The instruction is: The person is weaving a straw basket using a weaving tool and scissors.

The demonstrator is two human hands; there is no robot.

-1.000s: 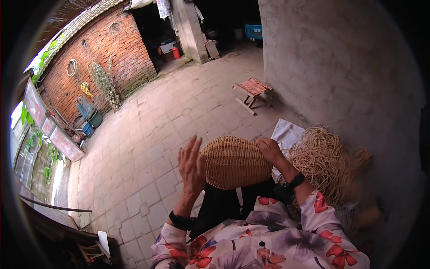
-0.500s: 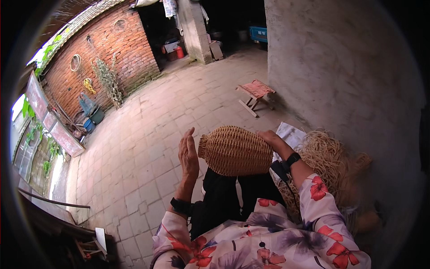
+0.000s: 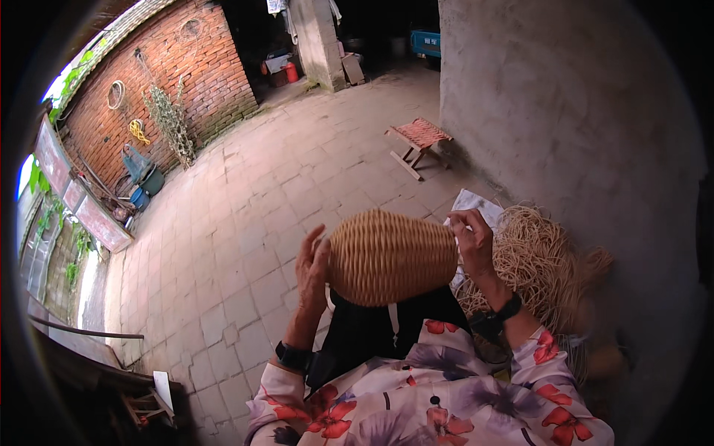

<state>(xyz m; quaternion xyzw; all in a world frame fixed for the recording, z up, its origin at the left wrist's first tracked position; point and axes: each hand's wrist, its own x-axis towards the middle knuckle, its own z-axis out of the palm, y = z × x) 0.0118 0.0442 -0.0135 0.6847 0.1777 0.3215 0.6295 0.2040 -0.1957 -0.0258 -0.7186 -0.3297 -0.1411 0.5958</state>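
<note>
I'm steadying a woven basket (image 3: 393,256);
right grip (image 3: 474,238) pinching its end, left grip (image 3: 311,266) wide alongside; likely light, stiff; ends suiting holding

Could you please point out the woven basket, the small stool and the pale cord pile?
Woven basket (image 3: 392,258), head view: middle of its bulging side.
Small stool (image 3: 421,132), head view: its reddish seat.
Pale cord pile (image 3: 532,256), head view: its middle.

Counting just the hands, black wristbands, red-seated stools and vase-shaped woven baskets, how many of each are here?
Left hand and right hand: 2
Black wristbands: 2
Red-seated stool: 1
Vase-shaped woven basket: 1
Total: 6
</note>
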